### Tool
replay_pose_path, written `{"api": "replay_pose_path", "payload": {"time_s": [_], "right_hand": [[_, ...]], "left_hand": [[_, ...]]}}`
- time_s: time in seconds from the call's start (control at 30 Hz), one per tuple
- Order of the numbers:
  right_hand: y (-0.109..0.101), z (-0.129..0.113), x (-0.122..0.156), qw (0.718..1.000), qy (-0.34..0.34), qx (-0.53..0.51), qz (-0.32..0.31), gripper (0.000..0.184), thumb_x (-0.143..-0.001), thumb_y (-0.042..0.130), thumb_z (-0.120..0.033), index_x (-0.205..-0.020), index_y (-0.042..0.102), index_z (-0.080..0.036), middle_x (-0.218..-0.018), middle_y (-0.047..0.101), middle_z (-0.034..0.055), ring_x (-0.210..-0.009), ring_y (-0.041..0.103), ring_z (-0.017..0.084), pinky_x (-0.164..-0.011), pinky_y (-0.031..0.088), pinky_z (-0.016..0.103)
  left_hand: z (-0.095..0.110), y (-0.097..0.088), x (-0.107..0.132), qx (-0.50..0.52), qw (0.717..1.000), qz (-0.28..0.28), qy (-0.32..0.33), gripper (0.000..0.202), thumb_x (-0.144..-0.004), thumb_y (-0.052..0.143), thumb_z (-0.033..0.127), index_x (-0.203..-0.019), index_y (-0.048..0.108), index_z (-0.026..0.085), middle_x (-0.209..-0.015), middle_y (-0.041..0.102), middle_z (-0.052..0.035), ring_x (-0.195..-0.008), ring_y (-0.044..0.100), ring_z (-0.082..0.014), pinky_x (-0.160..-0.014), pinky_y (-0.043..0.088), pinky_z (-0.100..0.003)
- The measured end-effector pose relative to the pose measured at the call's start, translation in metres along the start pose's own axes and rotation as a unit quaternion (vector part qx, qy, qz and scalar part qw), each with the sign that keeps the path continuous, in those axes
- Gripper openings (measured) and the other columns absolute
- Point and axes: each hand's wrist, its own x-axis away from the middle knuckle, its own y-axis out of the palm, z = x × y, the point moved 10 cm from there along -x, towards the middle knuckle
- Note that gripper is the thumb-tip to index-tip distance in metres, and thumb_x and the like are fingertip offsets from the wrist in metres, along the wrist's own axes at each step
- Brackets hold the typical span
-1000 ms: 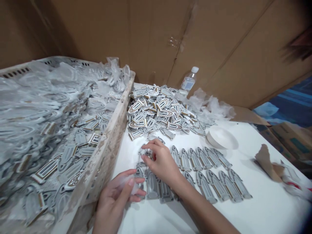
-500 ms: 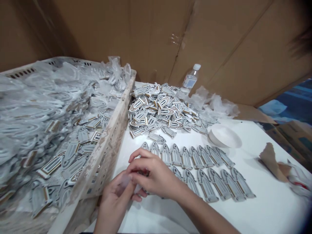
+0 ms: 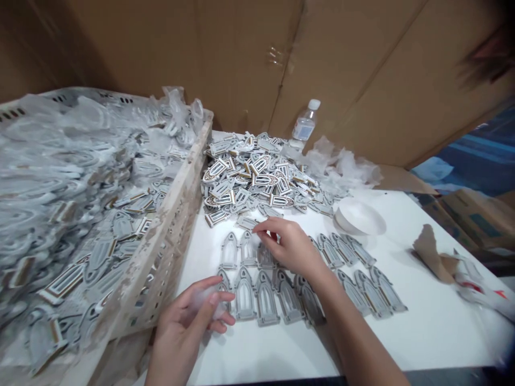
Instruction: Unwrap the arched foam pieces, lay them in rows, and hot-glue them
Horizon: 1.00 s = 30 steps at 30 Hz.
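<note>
A scuffed, slotted plastic crate (image 3: 181,214) fills the left. At lower centre-left, the half-curled left hand (image 3: 195,316) holds translucent, whitish film (image 3: 203,303). Flat grey pointed-arch window frames (image 3: 266,303) line up in two rows at centre, below a jumbled, gilt-edged heap (image 3: 257,179). Above the upper row, the right hand's (image 3: 258,236) thumb and forefinger bend close together; I cannot tell whether they grip anything. Rightward stand a clear bottle (image 3: 304,127) and smooth white bowl (image 3: 345,220).

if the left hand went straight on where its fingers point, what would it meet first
The left hand would probably meet the leftmost grey arched plastic-looking piece in the near row, though depth is unclear.
</note>
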Motion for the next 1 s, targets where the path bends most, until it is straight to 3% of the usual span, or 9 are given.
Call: {"api": "replay_pose_path", "payload": {"time_s": [0.13, 0.4, 0.87, 1.0], "right_hand": [[0.016, -0.006, 0.001, 0.998, -0.032, 0.033, -0.042, 0.025, -0.085, 0.053, -0.006, -0.095, 0.072, -0.019, -0.091, 0.068, 0.0023, -0.077, 0.059, 0.013, -0.068, 0.04, 0.024], [0.028, -0.005, 0.001, 0.994, -0.043, 0.073, -0.063, 0.027, -0.085, 0.052, -0.005, -0.097, 0.072, -0.021, -0.091, 0.067, 0.001, -0.073, 0.058, 0.012, -0.066, 0.038, 0.023], [0.028, -0.002, 0.001, 0.992, -0.022, 0.11, -0.065, 0.021, -0.087, 0.055, -0.017, -0.091, 0.074, -0.024, -0.084, 0.063, 0.001, -0.071, 0.057, 0.014, -0.062, 0.034, 0.025], [0.023, -0.012, 0.002, 0.996, -0.028, 0.07, -0.055, 0.029, -0.087, 0.054, -0.017, -0.11, 0.07, -0.024, -0.088, 0.062, 0.0002, -0.071, 0.055, 0.012, -0.065, 0.038, 0.024]], "left_hand": [[0.0, 0.003, -0.001, 0.006, 1.0, -0.004, -0.002, 0.051, -0.077, 0.071, 0.047, -0.113, 0.058, 0.013, -0.091, 0.075, -0.0114, -0.061, 0.069, -0.0173, -0.053, 0.056, -0.024], [0.001, 0.001, 0.0, 0.003, 1.0, 0.015, -0.004, 0.05, -0.073, 0.073, 0.047, -0.11, 0.062, 0.014, -0.088, 0.075, -0.0105, -0.059, 0.069, -0.0175, -0.051, 0.056, -0.024], [0.003, 0.002, 0.001, -0.006, 1.0, -0.001, 0.001, 0.048, -0.077, 0.07, 0.047, -0.111, 0.06, 0.014, -0.089, 0.075, -0.0102, -0.06, 0.068, -0.0159, -0.053, 0.056, -0.023], [0.003, 0.003, 0.0, -0.005, 1.0, 0.003, 0.001, 0.048, -0.076, 0.071, 0.047, -0.11, 0.061, 0.014, -0.088, 0.075, -0.0101, -0.059, 0.068, -0.0163, -0.053, 0.056, -0.024]]}}
